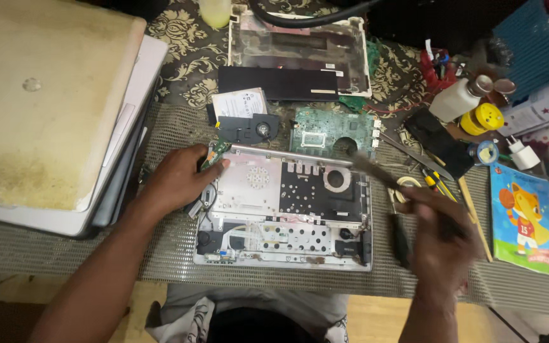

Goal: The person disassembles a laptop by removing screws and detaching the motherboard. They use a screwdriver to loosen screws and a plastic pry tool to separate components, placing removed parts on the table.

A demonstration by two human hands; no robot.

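An opened laptop base (284,213) is laid on a mesh mat (173,127) in the middle of the table, its inner metal plates and cut-outs exposed. Its upper left corner is gripped by the left hand (179,181), and a small green circuit piece (216,152) is pinched between thumb and fingers there. A dark, thin tool (376,174) is held in the closed right hand (443,238), which is blurred; the tool's tip is pointed at the upper right part of the base, near the round opening (336,178). Whether the tip is touching cannot be told.

Just behind the base, a green circuit board (332,130) and a black fan part (249,130) are placed side by side. A stack of closed laptops (46,108) is seen at the left. At the right, screwdrivers (436,181), a white bottle (459,98), a yellow jar (483,119) and a children's book (525,216) are spread about.
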